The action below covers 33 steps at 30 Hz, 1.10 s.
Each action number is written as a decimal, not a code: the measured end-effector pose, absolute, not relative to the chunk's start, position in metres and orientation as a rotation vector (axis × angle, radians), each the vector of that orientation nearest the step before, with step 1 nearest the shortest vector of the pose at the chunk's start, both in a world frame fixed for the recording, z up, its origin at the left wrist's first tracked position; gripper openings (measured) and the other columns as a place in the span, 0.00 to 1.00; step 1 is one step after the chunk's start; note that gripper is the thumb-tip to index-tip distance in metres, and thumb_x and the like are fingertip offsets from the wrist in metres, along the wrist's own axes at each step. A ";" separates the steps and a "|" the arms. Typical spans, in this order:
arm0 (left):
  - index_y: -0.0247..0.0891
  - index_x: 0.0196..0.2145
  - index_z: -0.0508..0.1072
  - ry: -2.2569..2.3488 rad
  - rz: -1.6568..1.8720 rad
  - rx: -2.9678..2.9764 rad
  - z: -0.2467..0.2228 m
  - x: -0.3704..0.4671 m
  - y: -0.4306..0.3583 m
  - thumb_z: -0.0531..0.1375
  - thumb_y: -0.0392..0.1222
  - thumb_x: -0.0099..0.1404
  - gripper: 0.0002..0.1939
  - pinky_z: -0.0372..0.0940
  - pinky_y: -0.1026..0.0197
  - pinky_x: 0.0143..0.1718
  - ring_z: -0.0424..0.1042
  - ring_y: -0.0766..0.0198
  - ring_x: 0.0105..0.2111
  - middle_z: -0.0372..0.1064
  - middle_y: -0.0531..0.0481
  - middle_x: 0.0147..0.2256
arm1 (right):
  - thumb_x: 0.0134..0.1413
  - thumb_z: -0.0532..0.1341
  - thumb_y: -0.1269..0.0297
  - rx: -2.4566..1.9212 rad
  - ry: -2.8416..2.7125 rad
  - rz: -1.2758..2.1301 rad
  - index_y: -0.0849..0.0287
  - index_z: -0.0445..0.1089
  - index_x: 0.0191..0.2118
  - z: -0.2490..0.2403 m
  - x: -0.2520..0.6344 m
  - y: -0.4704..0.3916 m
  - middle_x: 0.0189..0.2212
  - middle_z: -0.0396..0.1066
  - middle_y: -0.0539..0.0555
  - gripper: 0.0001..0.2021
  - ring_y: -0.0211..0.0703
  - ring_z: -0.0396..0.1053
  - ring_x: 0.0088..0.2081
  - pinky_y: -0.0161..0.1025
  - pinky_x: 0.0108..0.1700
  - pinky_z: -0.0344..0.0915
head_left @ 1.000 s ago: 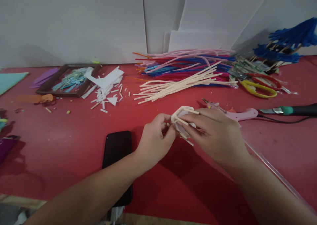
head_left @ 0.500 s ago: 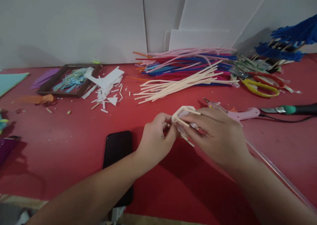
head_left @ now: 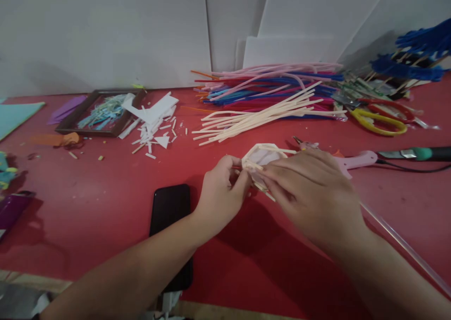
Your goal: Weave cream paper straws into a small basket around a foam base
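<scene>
Between my hands, above the red tabletop, is a small many-sided frame [head_left: 265,153] edged with cream sticks and backed with something whitish. My left hand [head_left: 225,188] pinches its left corner between thumb and fingers. Over its right side, my right hand [head_left: 310,188] is closed, thumb and fingertips gripping a cream stick [head_left: 254,165] that lies along the near edge. Another stick end juts out past the frame towards my right fingers. The right hand covers part of the frame's right side.
Cream sticks [head_left: 253,118] and coloured fuzzy stems [head_left: 260,80] lie behind the hands. White scraps [head_left: 155,122] and a brown tray [head_left: 91,133] are left; a phone [head_left: 171,207] lies beside my left forearm. Scissors [head_left: 380,122], a pink glue gun [head_left: 359,160] and a utility knife [head_left: 423,154] are right.
The frame has tilted so its inside shows more. My right fingers have shifted slightly right and down along the stick; my left hand keeps its pinch.
</scene>
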<state>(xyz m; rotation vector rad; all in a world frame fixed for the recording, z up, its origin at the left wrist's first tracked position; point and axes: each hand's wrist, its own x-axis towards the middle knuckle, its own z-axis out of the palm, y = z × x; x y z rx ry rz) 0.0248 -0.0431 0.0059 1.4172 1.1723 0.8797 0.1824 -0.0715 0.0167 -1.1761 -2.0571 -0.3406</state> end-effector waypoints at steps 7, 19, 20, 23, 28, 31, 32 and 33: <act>0.38 0.35 0.67 1.192 0.909 1.309 0.006 0.026 -0.042 0.58 0.42 0.64 0.05 0.70 0.65 0.28 0.75 0.68 0.25 0.74 0.52 0.27 | 0.60 0.59 0.69 -1.287 -2.032 -0.315 0.57 0.75 0.32 0.018 0.183 -0.073 0.30 0.77 0.54 0.07 0.49 0.69 0.36 0.49 0.43 0.63; 0.38 0.34 0.66 1.114 0.930 1.373 0.006 0.025 -0.043 0.57 0.42 0.66 0.05 0.71 0.66 0.30 0.75 0.68 0.27 0.75 0.51 0.30 | 0.60 0.59 0.69 -1.275 -2.020 -0.309 0.56 0.76 0.32 0.020 0.183 -0.074 0.31 0.77 0.54 0.08 0.47 0.69 0.35 0.49 0.43 0.63; 0.38 0.34 0.66 1.099 0.927 1.383 0.005 0.024 -0.044 0.56 0.42 0.66 0.06 0.71 0.65 0.30 0.75 0.68 0.27 0.74 0.51 0.30 | 0.59 0.60 0.69 -1.286 -2.015 -0.315 0.56 0.75 0.32 0.020 0.182 -0.074 0.31 0.77 0.54 0.08 0.47 0.69 0.35 0.49 0.43 0.63; 0.39 0.34 0.65 1.082 0.914 1.420 0.005 0.023 -0.044 0.56 0.44 0.67 0.06 0.71 0.63 0.31 0.74 0.67 0.28 0.73 0.51 0.31 | 0.58 0.61 0.70 -1.305 -1.998 -0.327 0.56 0.74 0.29 0.021 0.182 -0.074 0.28 0.76 0.53 0.08 0.46 0.69 0.33 0.48 0.43 0.63; 0.40 0.32 0.64 1.138 0.900 1.527 0.006 0.022 -0.045 0.57 0.47 0.66 0.09 0.68 0.64 0.29 0.72 0.67 0.24 0.70 0.54 0.25 | 0.59 0.61 0.69 -1.292 -1.961 -0.302 0.54 0.74 0.30 0.020 0.180 -0.075 0.29 0.77 0.51 0.07 0.45 0.71 0.32 0.47 0.43 0.64; 0.40 0.32 0.64 1.122 0.903 1.529 0.006 0.022 -0.045 0.57 0.46 0.67 0.09 0.67 0.65 0.28 0.71 0.68 0.24 0.70 0.55 0.25 | 0.59 0.61 0.70 -1.280 -1.958 -0.292 0.53 0.74 0.31 0.020 0.180 -0.075 0.29 0.77 0.51 0.07 0.45 0.71 0.32 0.48 0.43 0.64; 0.40 0.32 0.64 1.112 0.905 1.523 0.005 0.022 -0.045 0.57 0.46 0.67 0.09 0.67 0.65 0.29 0.72 0.68 0.24 0.70 0.54 0.25 | 0.59 0.61 0.70 -1.278 -1.960 -0.290 0.53 0.74 0.32 0.020 0.179 -0.075 0.29 0.77 0.52 0.07 0.46 0.71 0.32 0.48 0.42 0.64; 0.40 0.32 0.64 1.099 0.909 1.516 0.005 0.022 -0.045 0.57 0.46 0.67 0.09 0.67 0.65 0.29 0.72 0.68 0.25 0.70 0.54 0.26 | 0.59 0.61 0.70 -1.274 -1.961 -0.290 0.53 0.74 0.33 0.020 0.179 -0.075 0.29 0.77 0.52 0.07 0.46 0.71 0.32 0.48 0.42 0.64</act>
